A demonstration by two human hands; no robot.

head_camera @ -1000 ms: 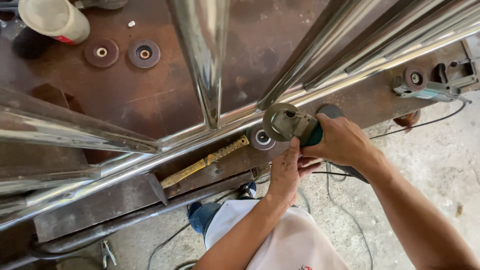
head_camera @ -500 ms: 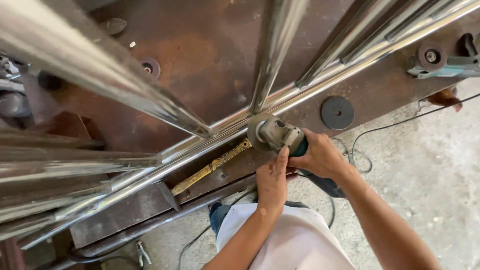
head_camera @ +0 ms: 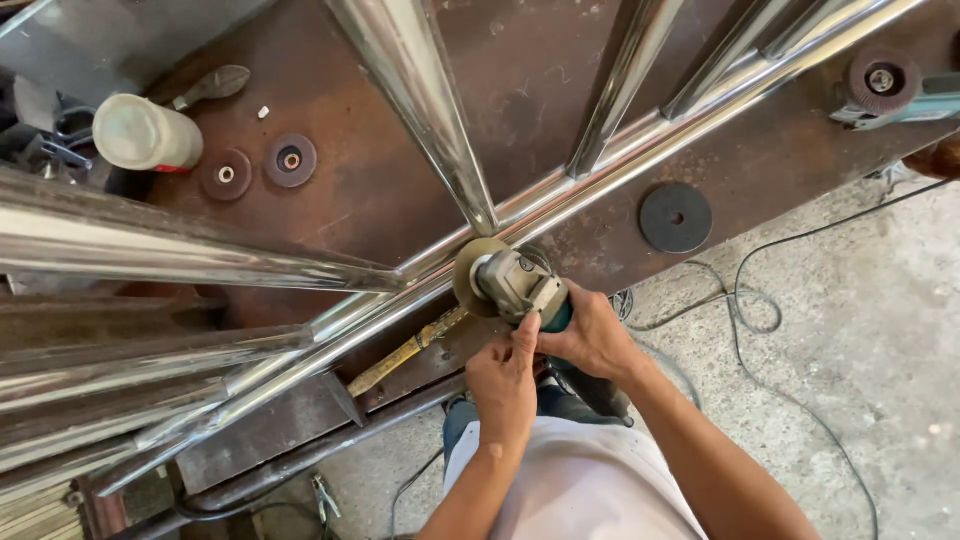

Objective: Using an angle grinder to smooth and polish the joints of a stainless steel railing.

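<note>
I am standing at the rusty steel workbench point(head_camera: 330, 210), which is carrying a polished stainless tube frame point(head_camera: 420, 110) laid across it. The long rail point(head_camera: 640, 150) of that frame is running diagonally from lower left to upper right, with upright tubes meeting it at welded joints.

I am working the angle grinder point(head_camera: 515, 285) at one such joint, where a tube point(head_camera: 470, 200) is meeting the rail. Its flap disc point(head_camera: 466, 275) is touching the rail just below the joint.

My right hand point(head_camera: 595, 335) is wrapped closed around the grinder's green body. My left hand point(head_camera: 505, 385) is closed too, fingers steadying the gear head from below.

Judgement: for a clean finish I should be keeping the disc at a shallow tilt, pressing lightly, and following the tube's curve rather than dwelling on one spot.

A yellow-handled tool point(head_camera: 405, 350) is lying near the bench edge. A black disc point(head_camera: 676, 217) is lying loose to the right, two worn discs point(head_camera: 258, 167) upper left beside a white bottle point(head_camera: 145, 132). A second grinder point(head_camera: 895, 90) is resting at far right.
</note>
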